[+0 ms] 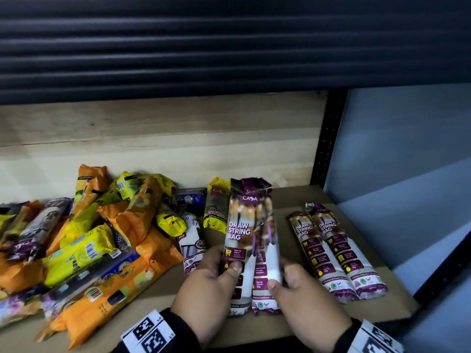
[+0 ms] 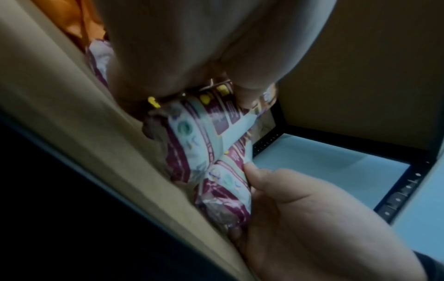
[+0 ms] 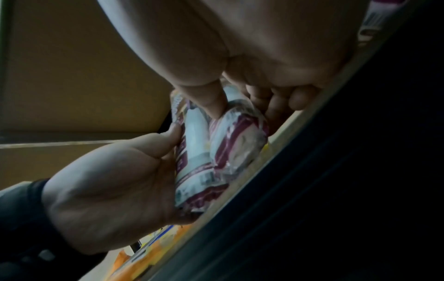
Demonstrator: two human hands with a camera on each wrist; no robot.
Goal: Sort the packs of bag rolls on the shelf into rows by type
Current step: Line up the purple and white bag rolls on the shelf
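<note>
Tan cardboard-lined shelf sitting under a dark shutter, black upright at 2 o'clock. Left hand and right hand each gripping a purple-white drawstring pack at centre; two matching packs lying at 3 o'clock; orange-yellow pile at 9.

Left hand and right hand, both gripping (thumbs on top)

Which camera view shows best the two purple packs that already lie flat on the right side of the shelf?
The head view: both lying packs appear whole, side by side. The wrist views show only the two held packs, not the lying ones.
</note>
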